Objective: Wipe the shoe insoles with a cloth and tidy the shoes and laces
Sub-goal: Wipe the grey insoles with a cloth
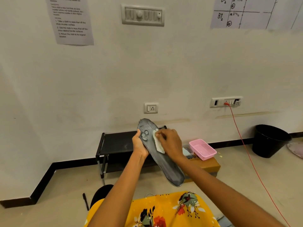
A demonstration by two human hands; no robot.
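A long grey insole (165,163) is held up in the air in front of me, toe end pointing up toward the wall. My left hand (139,145) grips its left edge near the toe, thumb on the worn front face. My right hand (170,141) holds a small white cloth (158,145) and presses it against the right side of the insole's upper half. No shoes or laces can be made out.
A low black shoe rack (114,145) stands against the wall behind the insole. To its right a pink basket (203,149) sits on a cardboard box (211,166). A black bucket (268,140) and a red cable (246,145) are at right. A black pen (85,201) lies on the floor.
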